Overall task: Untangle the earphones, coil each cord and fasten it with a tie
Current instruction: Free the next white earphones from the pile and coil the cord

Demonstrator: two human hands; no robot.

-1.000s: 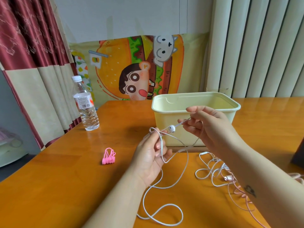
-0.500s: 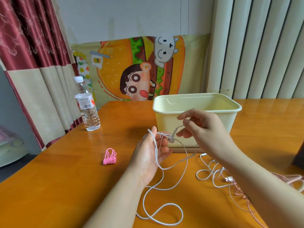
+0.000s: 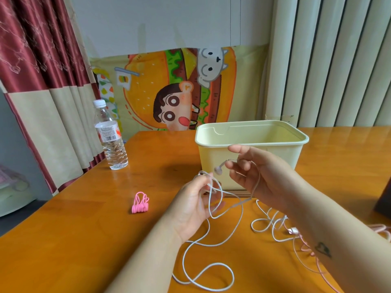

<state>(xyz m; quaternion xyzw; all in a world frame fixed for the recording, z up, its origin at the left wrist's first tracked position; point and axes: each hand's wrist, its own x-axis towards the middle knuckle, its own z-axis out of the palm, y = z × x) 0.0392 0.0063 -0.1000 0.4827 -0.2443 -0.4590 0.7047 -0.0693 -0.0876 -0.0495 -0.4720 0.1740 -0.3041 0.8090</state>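
My left hand (image 3: 195,205) holds loops of the white earphone cord (image 3: 213,269) above the wooden table (image 3: 74,240); the rest of the cord trails down in a figure-eight near the front edge. My right hand (image 3: 256,176) pinches the stem of a white earbud (image 3: 219,169) in front of the bin, and the cord runs down past its palm. A tangle of white and pink cords (image 3: 281,226) lies on the table under my right forearm. A bunch of pink ties (image 3: 140,203) lies to the left of my left hand.
A pale yellow open bin (image 3: 251,140) stands behind my hands. A clear water bottle (image 3: 111,136) stands at the table's left edge by the curtain. A dark object (image 3: 384,199) sits at the right edge of the view.
My right hand swung the earbud down towards my left hand and then lifted it a little. My left hand kept the cord loops and barely moved.
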